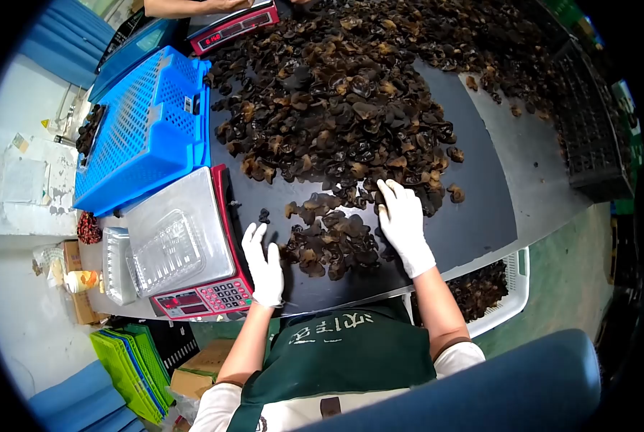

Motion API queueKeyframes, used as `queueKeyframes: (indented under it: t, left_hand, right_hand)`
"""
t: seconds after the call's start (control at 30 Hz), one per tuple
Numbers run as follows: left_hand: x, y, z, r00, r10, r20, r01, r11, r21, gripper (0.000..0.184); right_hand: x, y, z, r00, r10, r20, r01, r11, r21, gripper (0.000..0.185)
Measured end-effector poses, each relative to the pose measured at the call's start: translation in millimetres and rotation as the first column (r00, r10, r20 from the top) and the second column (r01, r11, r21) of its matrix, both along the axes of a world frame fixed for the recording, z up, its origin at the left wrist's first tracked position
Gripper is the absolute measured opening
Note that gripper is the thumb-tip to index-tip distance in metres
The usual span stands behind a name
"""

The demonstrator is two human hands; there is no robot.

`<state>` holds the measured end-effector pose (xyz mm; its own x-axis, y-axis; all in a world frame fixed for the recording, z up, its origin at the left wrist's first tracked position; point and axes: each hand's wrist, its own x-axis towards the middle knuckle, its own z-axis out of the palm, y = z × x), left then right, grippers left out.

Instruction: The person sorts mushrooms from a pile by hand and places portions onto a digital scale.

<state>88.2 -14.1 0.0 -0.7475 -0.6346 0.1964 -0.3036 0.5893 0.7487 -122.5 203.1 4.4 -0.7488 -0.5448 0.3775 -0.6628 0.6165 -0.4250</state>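
My left hand [264, 272], in a white glove, rests by the table's near edge with its fingers spread and nothing in them. It lies between the red scale [203, 295] and a small pile of wood ear mushrooms [329, 248]. On the other side of that small pile is my right hand [404, 227], also gloved. Its fingers stretch forward and touch the front of the large heap of wood ear mushrooms [351, 122]. A clear plastic tray [169, 248] sits on the scale's metal plate.
Blue plastic crates [145, 129] stand behind the scale. At the back, another person's arm [185, 7] reaches over a second red scale [235, 29]. A white basket [515, 281] of mushrooms is below the table edge at right. A black crate [588, 129] stands far right.
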Motion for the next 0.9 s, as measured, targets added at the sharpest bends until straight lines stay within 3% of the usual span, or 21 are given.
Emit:
queueKeyframes:
  t: [0.03, 0.07, 0.1, 0.17, 0.23, 0.3, 0.37, 0.53, 0.63, 0.7, 0.77, 0.8, 0.9]
  left_hand:
    - [5, 8, 3, 0.999, 0.021, 0.035, -0.019, 0.998, -0.059, 0.047]
    - [10, 16, 4, 1.000, 0.005, 0.015, -0.006, 0.998, 0.063, 0.056]
    - [17, 18, 3, 0.993, -0.036, 0.110, 0.042, 0.998, -0.050, 0.069]
    - [26, 29, -2, 0.982, -0.083, 0.172, 0.092, 0.995, -0.044, 0.082]
    - [33, 38, -10, 0.938, -0.154, 0.310, 0.191, 0.977, -0.093, 0.100]
    - [37, 38, -19, 0.905, -0.184, 0.384, 0.257, 0.955, -0.148, 0.106]
    - [29, 31, -23, 0.909, -0.143, 0.390, 0.219, 0.963, -0.156, 0.112]
    - [-19, -4, -35, 0.922, -0.079, 0.380, 0.180, 0.954, -0.239, 0.129]
    - [-54, -16, -43, 0.938, -0.125, 0.324, 0.215, 0.942, -0.258, 0.127]
    - [-74, -17, -27, 0.924, -0.328, 0.195, 0.362, 0.915, -0.177, 0.107]
    - [-84, -10, -34, 0.874, -0.485, 0.019, 0.478, 0.852, -0.213, 0.094]
    - [-84, -4, -28, 0.847, -0.532, 0.004, 0.527, 0.837, -0.149, 0.085]
    - [-70, 22, -42, 0.876, -0.438, -0.202, 0.458, 0.887, 0.064, 0.071]
  right_hand:
    - [-4, 3, -6, 0.997, 0.001, 0.074, -0.006, 0.998, 0.070, 0.036]
    - [-8, 4, -11, 0.994, 0.013, 0.109, -0.016, 0.999, 0.031, 0.031]
    - [-9, 3, -10, 0.989, 0.026, 0.147, -0.026, 1.000, -0.006, 0.027]
    - [-8, 7, -6, 0.998, 0.030, 0.057, -0.021, 0.990, -0.140, 0.011]
    - [-6, 15, 5, 0.990, 0.002, 0.143, 0.036, 0.965, -0.262, 0.005]
    - [1, 30, 11, 0.987, -0.005, 0.158, 0.036, 0.980, -0.194, 0.006]
    - [13, 47, 27, 0.968, 0.164, 0.191, -0.137, 0.979, -0.148, 0.012]
    - [71, 75, 3, 0.919, 0.189, 0.345, -0.223, 0.973, 0.060, 0.090]
    - [91, 51, -12, 0.920, 0.245, 0.307, -0.279, 0.957, 0.075, 0.107]
    - [95, 22, -13, 0.915, 0.281, 0.290, -0.318, 0.944, 0.088, 0.114]
    - [95, -4, -19, 0.916, 0.302, 0.265, -0.305, 0.952, -0.032, 0.116]
    - [94, -16, -21, 0.928, 0.297, 0.224, -0.287, 0.955, -0.077, 0.118]
    - [88, -39, -34, 0.953, 0.244, 0.182, -0.214, 0.962, -0.167, 0.104]
